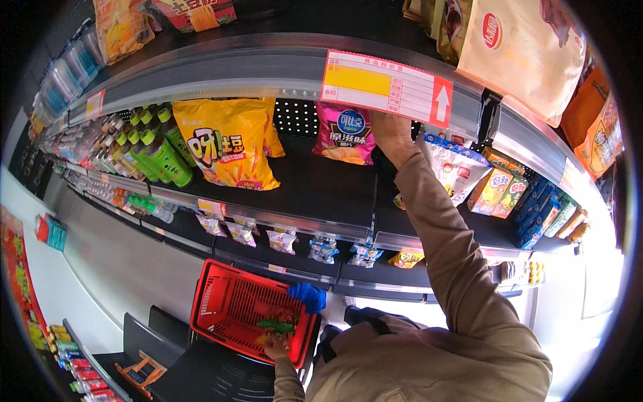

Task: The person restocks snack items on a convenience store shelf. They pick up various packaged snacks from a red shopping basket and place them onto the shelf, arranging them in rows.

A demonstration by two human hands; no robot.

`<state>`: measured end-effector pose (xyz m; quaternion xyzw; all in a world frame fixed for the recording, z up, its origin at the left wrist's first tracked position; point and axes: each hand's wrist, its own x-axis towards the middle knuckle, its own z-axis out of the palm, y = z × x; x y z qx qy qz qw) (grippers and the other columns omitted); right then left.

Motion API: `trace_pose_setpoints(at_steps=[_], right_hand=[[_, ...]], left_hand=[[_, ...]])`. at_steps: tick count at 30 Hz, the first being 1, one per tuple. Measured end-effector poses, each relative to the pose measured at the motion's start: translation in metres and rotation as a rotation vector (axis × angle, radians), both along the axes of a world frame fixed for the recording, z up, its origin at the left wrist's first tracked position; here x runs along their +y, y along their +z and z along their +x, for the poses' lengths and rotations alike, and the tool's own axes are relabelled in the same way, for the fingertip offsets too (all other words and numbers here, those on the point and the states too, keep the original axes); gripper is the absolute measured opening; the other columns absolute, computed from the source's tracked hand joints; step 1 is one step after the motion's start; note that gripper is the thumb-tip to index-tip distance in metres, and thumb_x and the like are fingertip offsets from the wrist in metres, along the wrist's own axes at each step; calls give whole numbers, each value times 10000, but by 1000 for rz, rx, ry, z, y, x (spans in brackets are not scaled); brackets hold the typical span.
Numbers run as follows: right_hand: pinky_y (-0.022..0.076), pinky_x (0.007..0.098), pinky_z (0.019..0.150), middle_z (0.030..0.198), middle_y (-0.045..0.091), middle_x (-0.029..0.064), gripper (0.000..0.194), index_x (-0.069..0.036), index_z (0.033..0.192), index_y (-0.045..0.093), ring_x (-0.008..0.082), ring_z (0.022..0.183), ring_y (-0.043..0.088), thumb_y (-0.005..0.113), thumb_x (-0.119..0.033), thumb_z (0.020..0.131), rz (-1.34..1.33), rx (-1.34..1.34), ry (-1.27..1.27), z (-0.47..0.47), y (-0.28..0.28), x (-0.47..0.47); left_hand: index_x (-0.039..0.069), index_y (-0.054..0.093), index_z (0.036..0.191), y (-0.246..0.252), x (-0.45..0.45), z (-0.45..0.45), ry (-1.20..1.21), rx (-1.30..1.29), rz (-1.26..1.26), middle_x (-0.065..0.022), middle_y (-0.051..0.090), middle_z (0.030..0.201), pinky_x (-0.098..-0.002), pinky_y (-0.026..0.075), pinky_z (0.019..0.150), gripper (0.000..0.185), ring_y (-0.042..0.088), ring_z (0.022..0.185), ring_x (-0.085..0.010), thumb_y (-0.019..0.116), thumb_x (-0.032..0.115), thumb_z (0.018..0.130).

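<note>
My right arm stretches up to the shelf, and my right hand point(393, 131) is at the right side of a pink bag of potato chips point(345, 135). A price-tag holder point(387, 88) hides the fingers, so their grip on the bag cannot be made out. Lower down, my left hand point(275, 347) reaches over the near edge of a red plastic shopping basket point(236, 296). Small snack packets point(277, 325), one of them green, lie in the basket beside its fingers. Whether it holds one is unclear. A blue cloth-like item point(307, 297) hangs over the basket's corner.
Yellow snack bags point(228, 145) and green-capped bottles point(168, 151) stand left of the pink bag. To the right are a silver-white bag point(454, 168) and small cartons point(495, 188). Little packets point(281, 240) line the lower shelf. A black chair point(150, 341) stands beside the basket.
</note>
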<state>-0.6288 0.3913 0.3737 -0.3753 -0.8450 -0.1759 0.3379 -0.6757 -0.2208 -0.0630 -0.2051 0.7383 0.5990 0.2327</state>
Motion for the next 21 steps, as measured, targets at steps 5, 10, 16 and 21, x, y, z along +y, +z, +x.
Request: trace_pose_setpoints(at_steps=[5, 10, 16, 21], right_hand=[[516, 454, 893, 1049, 662, 161, 138, -64, 1061, 693, 374, 1062, 616, 658, -126, 942, -97, 65, 189, 10, 25, -50], [510, 464, 840, 993, 658, 122, 108, -66, 979, 687, 361, 996, 629, 638, -84, 884, -41, 106, 556, 28, 71, -122], [501, 413, 798, 924, 601, 84, 203, -87, 920, 662, 301, 917, 596, 696, -84, 720, -256, -51, 972, 18, 63, -203], [526, 398, 822, 969, 614, 72, 262, -78, 946, 671, 284, 941, 608, 733, -79, 691, -448, -110, 1183, -6, 2, -266]], left_hand=[[22, 609, 1069, 78, 25, -16, -164, 235, 271, -58, 671, 898, -243, 474, 515, 177, 619, 693, -105, 605, 199, 1057], [24, 611, 1124, 247, 90, -56, -242, 510, 270, -31, 668, 1031, -230, 501, 659, 148, 633, 818, -95, 621, 145, 1040], [53, 689, 1263, 427, 124, -44, -540, 1234, -83, -131, 620, 1281, -381, 499, 955, 483, 596, 1155, -276, 834, 123, 808], [24, 699, 1039, 439, 120, -41, -843, 1142, -173, -160, 686, 1160, -396, 548, 858, 346, 673, 1029, -339, 872, 151, 768]])
